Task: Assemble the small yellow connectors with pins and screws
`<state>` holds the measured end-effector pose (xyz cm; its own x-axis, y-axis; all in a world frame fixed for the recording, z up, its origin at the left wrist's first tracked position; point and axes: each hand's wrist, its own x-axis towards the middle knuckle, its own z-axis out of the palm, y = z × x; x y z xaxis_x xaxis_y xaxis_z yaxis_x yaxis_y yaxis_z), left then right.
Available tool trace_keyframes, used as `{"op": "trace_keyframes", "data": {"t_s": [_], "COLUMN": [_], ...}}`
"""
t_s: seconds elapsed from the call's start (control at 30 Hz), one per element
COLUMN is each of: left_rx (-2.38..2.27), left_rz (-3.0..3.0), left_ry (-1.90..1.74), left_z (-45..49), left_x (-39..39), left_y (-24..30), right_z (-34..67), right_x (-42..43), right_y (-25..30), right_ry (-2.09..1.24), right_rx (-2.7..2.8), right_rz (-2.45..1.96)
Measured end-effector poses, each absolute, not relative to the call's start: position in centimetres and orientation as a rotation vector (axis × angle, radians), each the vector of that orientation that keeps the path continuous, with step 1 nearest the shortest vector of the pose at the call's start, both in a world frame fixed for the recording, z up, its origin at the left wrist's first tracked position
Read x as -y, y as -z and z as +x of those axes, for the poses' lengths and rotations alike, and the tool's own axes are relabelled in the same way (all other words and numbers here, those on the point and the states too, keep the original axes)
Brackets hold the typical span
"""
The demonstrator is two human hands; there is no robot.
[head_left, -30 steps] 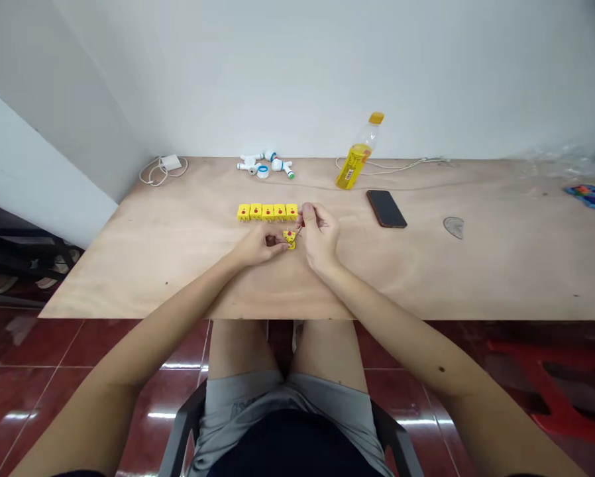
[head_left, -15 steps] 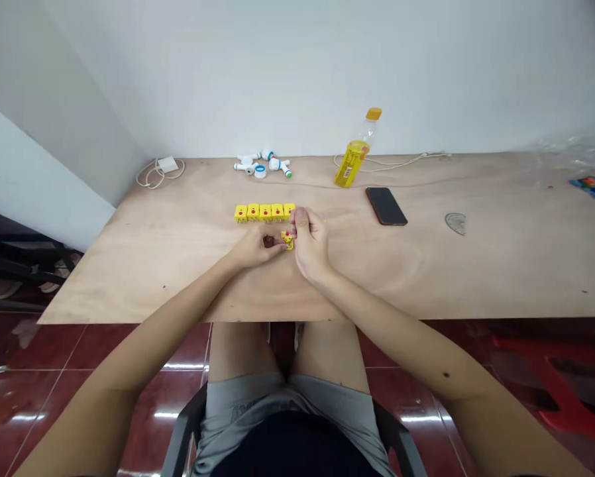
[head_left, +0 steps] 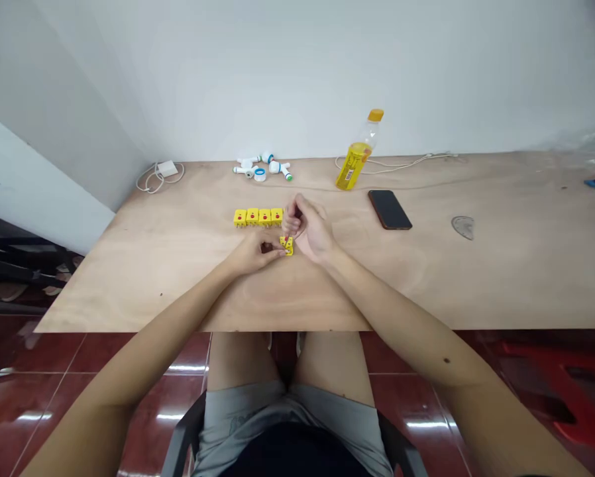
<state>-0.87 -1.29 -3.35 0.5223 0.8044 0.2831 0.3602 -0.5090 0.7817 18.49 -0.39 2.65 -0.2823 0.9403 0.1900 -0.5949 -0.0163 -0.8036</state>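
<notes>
My left hand rests on the table with thumb and fingers pinched on a small open yellow plug housing, which has bits of red and metal inside. My right hand is curled over that piece, fingers folded inward and thumb on top. Its fingertips come down beside a small red bit at the housing's upper edge; what they hold is too small to make out. Just beyond my hands, yellow plugs with red dots and metal pins stand in a row. My right hand covers the row's right end.
White pipe-like parts with blue and green rings lie near the wall. A drink bottle stands behind a phone. A white charger and cable sit at the back left. A grey semicircular patch marks the wooden table.
My right hand has rolled and its wrist turned over, now hiding the row's right-end plug. My left hand keeps its pinch on the open housing. The view has shifted slightly.
</notes>
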Motion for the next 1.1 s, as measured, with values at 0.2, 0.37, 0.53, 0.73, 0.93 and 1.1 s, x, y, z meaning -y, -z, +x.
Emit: {"op": "trace_keyframes", "data": {"t_s": [0.2, 0.37, 0.53, 0.73, 0.93, 1.1], "left_rx": [-0.948, -0.965, -0.955, -0.978, -0.935, -0.914], "left_rz": [2.073, 2.080, 2.085, 2.073, 2.090, 2.134], "left_ry": [-0.849, -0.856, -0.865, -0.835, -0.820, -0.873], "left_z": [-1.0, -1.0, -1.0, -1.0, -1.3, -1.4], "left_x": [1.4, 1.5, 1.5, 1.6, 1.4, 1.4], "left_y": [3.4, 3.3, 3.3, 3.4, 3.2, 2.8], "right_z": [18.6, 18.6, 18.4, 18.1, 17.9, 18.2], "right_x": [0.6, 0.7, 1.1, 1.3, 1.3, 1.2], "right_y": [-1.5, -1.7, -1.6, -1.3, -0.6, -0.7], "right_ry": [-1.590, -1.600, -1.589, -1.562, -1.523, -1.561], "right_rx": [0.991, 1.024, 1.058, 1.066, 1.143, 1.169], "right_rz": [-0.512, -0.504, -0.519, -0.486, -0.470, -0.468]}}
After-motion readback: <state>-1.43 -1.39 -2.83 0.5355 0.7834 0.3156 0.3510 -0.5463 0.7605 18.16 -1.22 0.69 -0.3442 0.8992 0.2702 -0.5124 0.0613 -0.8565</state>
